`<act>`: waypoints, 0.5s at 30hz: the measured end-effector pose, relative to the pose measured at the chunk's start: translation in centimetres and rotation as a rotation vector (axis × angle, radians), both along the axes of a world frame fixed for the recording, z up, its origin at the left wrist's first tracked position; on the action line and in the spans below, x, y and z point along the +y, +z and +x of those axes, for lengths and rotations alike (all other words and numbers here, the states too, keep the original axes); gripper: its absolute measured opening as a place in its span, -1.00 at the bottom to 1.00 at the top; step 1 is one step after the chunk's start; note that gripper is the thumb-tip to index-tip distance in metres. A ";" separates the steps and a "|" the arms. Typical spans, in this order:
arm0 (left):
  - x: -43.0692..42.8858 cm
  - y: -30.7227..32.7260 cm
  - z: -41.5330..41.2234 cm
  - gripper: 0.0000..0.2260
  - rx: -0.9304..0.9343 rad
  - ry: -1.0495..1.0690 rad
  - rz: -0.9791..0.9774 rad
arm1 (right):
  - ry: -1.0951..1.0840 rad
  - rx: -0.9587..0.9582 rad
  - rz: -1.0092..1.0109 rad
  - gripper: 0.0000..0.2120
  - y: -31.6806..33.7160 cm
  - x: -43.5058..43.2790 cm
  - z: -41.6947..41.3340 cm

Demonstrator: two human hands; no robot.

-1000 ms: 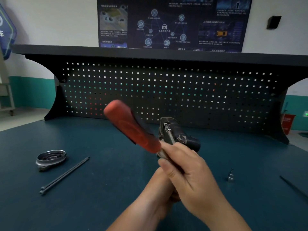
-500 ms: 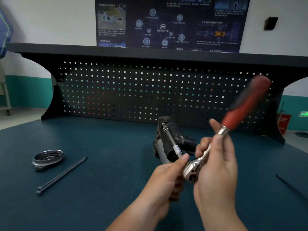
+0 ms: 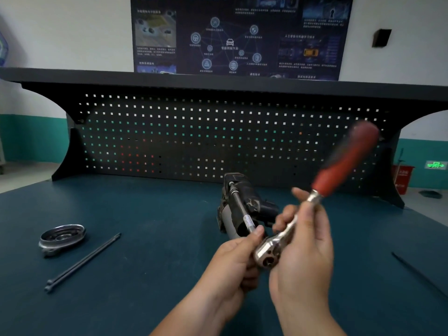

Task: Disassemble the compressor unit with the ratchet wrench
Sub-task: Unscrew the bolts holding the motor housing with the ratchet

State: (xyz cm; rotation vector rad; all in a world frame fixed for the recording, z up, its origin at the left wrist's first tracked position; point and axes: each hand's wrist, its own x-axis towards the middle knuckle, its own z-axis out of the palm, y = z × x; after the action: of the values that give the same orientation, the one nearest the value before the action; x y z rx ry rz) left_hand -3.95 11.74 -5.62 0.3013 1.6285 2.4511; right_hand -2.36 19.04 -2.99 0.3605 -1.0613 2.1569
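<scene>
Compressor unit [image 3: 238, 202] lies on its side near the middle of the dark teal bench [image 3: 135, 209], toward the back, just in front of the black pegboard panel [image 3: 218, 132] that rises from the bench's rear edge. A dark poster [image 3: 237, 37] hangs on the wall above the panel.

Both hands are raised over the bench, nearer the camera than the unit. The right hand [image 3: 303, 263] has its fingers wrapped round the chrome neck of the ratchet wrench [image 3: 322, 187], whose red handle points up and to the right and is blurred, while its shiny head sits low beside the left fingers. The left hand [image 3: 230, 263] pinches the near end of a slim extension bar [image 3: 240, 207]. The bar runs away from the fingers over the unit to a fitting at its far top end. Whether the wrench head is seated on the bar cannot be told.

At the left of the bench rests a round metal cover [image 3: 63, 236], with two long thin bolts [image 3: 83, 261] lying side by side just beside it. A thin dark rod [image 3: 419, 275] lies near the right edge.
</scene>
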 end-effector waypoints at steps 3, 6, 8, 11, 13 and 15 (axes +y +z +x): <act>0.2 0.1 0.3 -0.65 0.015 0.024 -0.021 | 0.041 -0.037 -0.167 -0.77 0.2 0.4 -0.1; 0.0 0.0 0.4 -0.62 -0.004 0.023 -0.051 | -0.049 0.039 0.049 -0.79 0.0 0.2 0.1; -0.2 -0.1 0.2 -0.60 -0.013 -0.002 -0.097 | -0.159 0.142 0.328 -0.83 -0.2 0.1 0.1; -0.3 -0.1 0.1 -0.75 0.027 -0.016 -0.157 | -0.342 0.322 0.841 -0.76 -0.3 0.4 -0.1; -0.4 0.1 0.2 -0.68 0.072 0.014 -0.106 | -0.370 0.398 1.018 -0.72 -0.4 0.4 -0.2; -0.3 0.2 0.3 -0.65 0.086 0.034 -0.063 | -0.376 0.424 1.036 -0.72 -0.5 0.4 -0.3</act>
State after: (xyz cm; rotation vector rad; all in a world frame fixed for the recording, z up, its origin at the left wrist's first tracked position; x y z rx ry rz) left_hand -3.61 11.44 -5.41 0.3781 1.7556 2.4375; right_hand -2.71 19.39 -3.52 0.9373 -1.7339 0.9923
